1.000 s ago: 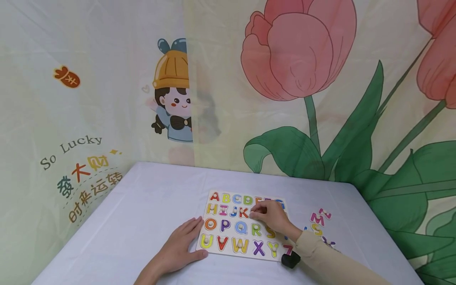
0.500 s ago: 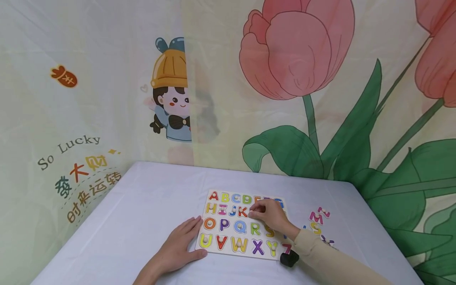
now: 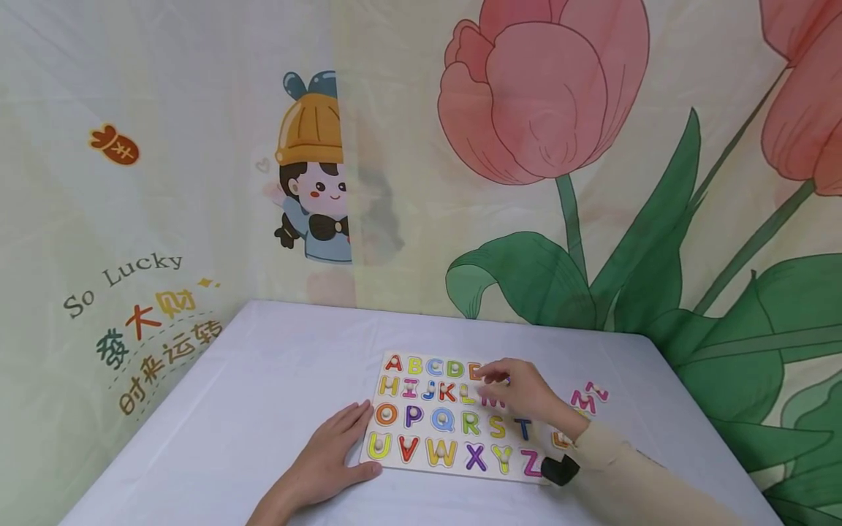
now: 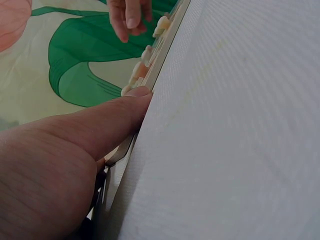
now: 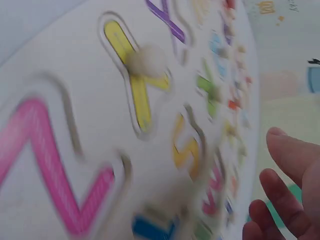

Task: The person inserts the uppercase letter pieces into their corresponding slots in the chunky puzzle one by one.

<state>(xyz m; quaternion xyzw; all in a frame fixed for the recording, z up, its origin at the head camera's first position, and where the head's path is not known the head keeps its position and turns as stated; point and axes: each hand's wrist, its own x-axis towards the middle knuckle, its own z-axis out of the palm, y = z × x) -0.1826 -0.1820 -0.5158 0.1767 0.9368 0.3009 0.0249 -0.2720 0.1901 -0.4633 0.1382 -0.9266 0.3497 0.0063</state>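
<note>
A white alphabet puzzle board (image 3: 458, 464) with coloured letters lies on the table. At its left edge my left hand (image 3: 329, 456) rests with straight fingers; in the left wrist view the thumb (image 4: 117, 117) touches the board's edge. My right hand (image 3: 522, 394) hovers over the board's upper right, fingers apart and holding nothing. Just left of those fingertips, the green L piece (image 3: 464, 395) with its knob sits in the board. The right hand partly covers the pink M place (image 3: 492, 401) and hides the top right letters. In the right wrist view, the yellow Y piece (image 5: 139, 112) carries a knob.
Right of the board lie loose letter pieces, including a pink M (image 3: 582, 401) and a pink N (image 3: 596, 391). An orange piece (image 3: 560, 439) shows partly below the right wrist. A black device (image 3: 560, 470) hangs under that wrist. A printed curtain (image 3: 408, 277) stands behind the table.
My right hand has let go of the L piece, spread its fingers and moved right, uncovering L and T. The left hand has stayed at the board's edge.
</note>
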